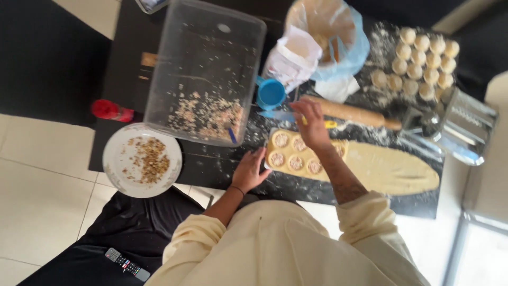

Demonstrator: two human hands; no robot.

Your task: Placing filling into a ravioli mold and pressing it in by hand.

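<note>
Head view: left hand point(250, 170) braces the end of the filled mould point(295, 153), fingers loosely spread against it, so it stays put near the black tabletop's point(211, 164) front edge. Right hand point(312, 124) hovers over the mould, fingers pinched together; on what, I cannot tell. Five filled cups are visible. Dough sheet point(391, 169) trails from the mould toward the pasta machine point(455, 127). One rolling pin point(352, 112), one blue cup point(271, 93), one clear tub point(209, 74), one plate point(142, 160) of crumbled filling, roughly fourteen dough rounds point(423, 63) at the far corner.
</note>
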